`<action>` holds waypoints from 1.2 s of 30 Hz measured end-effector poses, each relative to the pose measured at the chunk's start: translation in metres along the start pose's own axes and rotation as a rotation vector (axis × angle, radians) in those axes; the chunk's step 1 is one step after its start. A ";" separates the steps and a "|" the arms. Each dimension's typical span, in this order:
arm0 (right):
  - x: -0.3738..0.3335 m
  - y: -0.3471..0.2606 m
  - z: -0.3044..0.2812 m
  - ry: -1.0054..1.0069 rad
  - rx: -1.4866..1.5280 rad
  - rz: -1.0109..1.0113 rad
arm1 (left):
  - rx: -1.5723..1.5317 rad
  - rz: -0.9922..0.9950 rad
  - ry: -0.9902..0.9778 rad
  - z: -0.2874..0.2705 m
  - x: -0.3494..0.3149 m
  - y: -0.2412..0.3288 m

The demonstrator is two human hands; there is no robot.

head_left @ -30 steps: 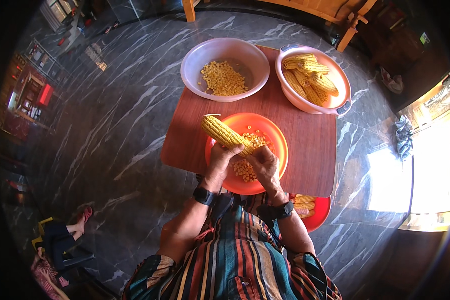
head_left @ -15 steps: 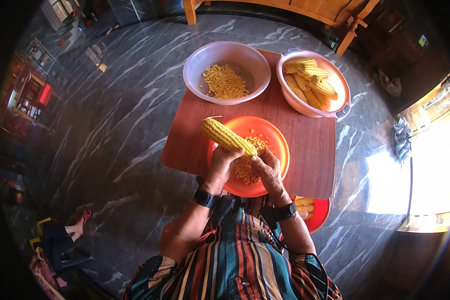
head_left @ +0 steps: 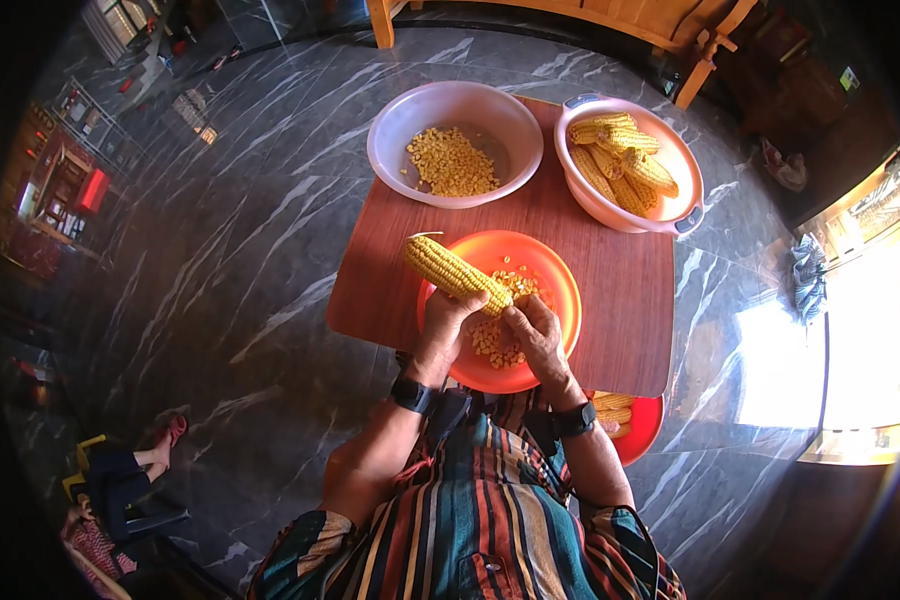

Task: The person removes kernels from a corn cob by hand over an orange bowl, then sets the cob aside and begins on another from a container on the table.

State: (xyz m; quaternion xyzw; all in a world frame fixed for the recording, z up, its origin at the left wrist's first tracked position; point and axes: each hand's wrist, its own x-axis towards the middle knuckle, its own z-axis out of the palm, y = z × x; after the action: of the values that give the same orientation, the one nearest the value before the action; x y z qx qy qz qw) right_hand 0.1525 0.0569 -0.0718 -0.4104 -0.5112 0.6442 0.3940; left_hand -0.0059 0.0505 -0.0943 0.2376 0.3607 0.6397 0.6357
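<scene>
In the head view, the left hand point(head_left: 452, 322) grips the near end of a corn cob point(head_left: 457, 275), which lies tilted over the left rim of the orange plate point(head_left: 560, 300), its far tip pointing up and to the left. The right hand point(head_left: 536, 335) is closed on the same near end, with the thumb pressed against the kernels. Loose kernels point(head_left: 498, 335) lie on the plate under both hands.

To do this step well, I judge that the thumb should push one row sideways, not down, so the kernels come off whole. The cob should stay above the plate, because its far half now hangs past the rim and kernels from there may fall on the small wooden table point(head_left: 610, 290). Turning the cob a little after each row keeps the work even.

Behind the plate, well apart, stand a pale bowl point(head_left: 390, 150) with kernels and a pink basin point(head_left: 685, 195) with whole cobs.
</scene>
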 end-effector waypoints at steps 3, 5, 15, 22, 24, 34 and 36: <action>0.000 -0.001 0.000 0.013 0.043 0.046 | 0.022 0.006 0.000 0.002 -0.001 0.001; 0.001 0.002 -0.001 0.028 0.086 0.080 | 0.030 0.008 -0.005 0.004 -0.001 0.001; 0.000 -0.002 0.000 0.039 0.179 0.084 | -0.015 0.012 -0.026 0.003 -0.004 0.002; 0.000 0.000 0.000 0.035 0.102 0.008 | -0.051 -0.007 -0.031 0.007 -0.006 0.006; 0.001 0.003 0.000 0.039 0.100 0.006 | -0.028 0.007 -0.035 0.005 -0.005 0.004; 0.001 0.005 0.000 0.056 0.080 -0.019 | 0.067 0.066 -0.018 0.011 -0.007 0.007; 0.001 0.006 0.000 0.052 0.089 -0.023 | 0.060 0.052 -0.020 0.008 -0.007 0.007</action>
State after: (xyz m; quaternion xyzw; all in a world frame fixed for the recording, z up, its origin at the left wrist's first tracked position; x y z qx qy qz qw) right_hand 0.1516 0.0570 -0.0781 -0.4033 -0.4765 0.6507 0.4324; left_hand -0.0036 0.0459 -0.0830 0.2721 0.3671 0.6427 0.6149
